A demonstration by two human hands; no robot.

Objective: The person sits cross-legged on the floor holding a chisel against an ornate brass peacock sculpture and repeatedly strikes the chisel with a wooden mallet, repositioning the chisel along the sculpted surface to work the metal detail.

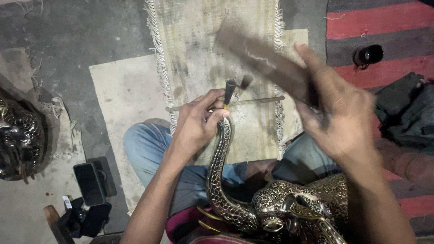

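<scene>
Left hand (196, 124) pinching upright dark punch (229, 90) on ornate black-and-brass metal elephant trunk (221, 171); right hand (337, 113) clasping blurred flat wooden mallet (266, 58) raised upper-right of punch.

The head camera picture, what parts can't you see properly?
- Flat tool in the right hand: smeared by motion blur in the head view, so its kind is unclear.
- Patterned metal figure: cut off by the bottom edge.
- Chisel tip: hidden by the left hand.
- Dark ornament: cut off by the left edge.
</scene>
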